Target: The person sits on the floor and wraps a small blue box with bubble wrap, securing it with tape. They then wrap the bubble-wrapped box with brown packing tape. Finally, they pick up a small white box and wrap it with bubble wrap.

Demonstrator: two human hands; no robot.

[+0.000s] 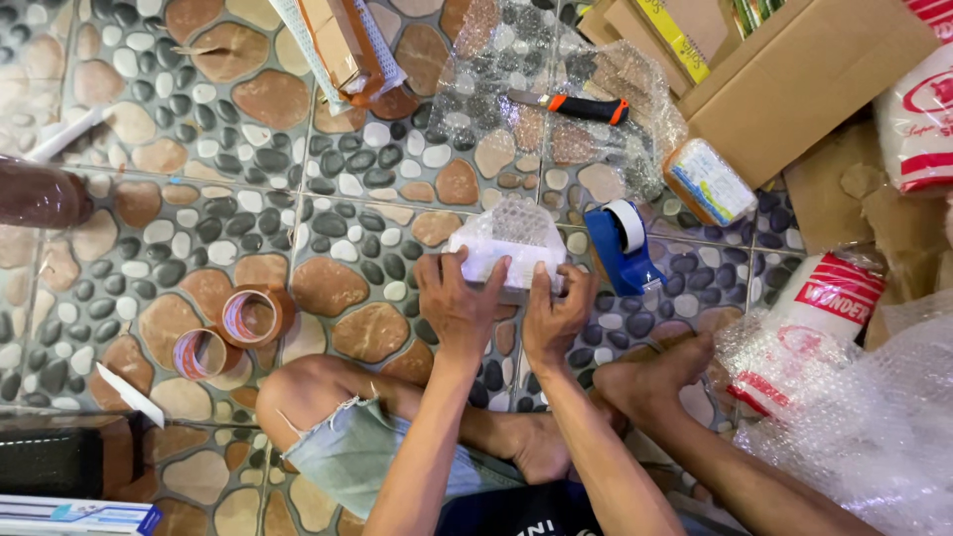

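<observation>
A small parcel wrapped in clear bubble wrap point(511, 243) lies on the pebble-patterned floor in front of my crossed legs. My left hand point(459, 303) presses down on its near left edge, fingers curled over the wrap. My right hand point(556, 313) holds the near right edge, thumb and fingers on the wrap. A blue tape dispenser point(621, 248) with a white roll stands just right of the parcel.
An orange-handled utility knife point(576, 106) lies on a bubble wrap sheet point(556, 89) farther out. Two brown tape rolls point(233, 333) sit at left. An open cardboard box point(794, 79), red-and-white plastic packs point(824, 298) and loose bubble wrap point(874, 417) crowd the right.
</observation>
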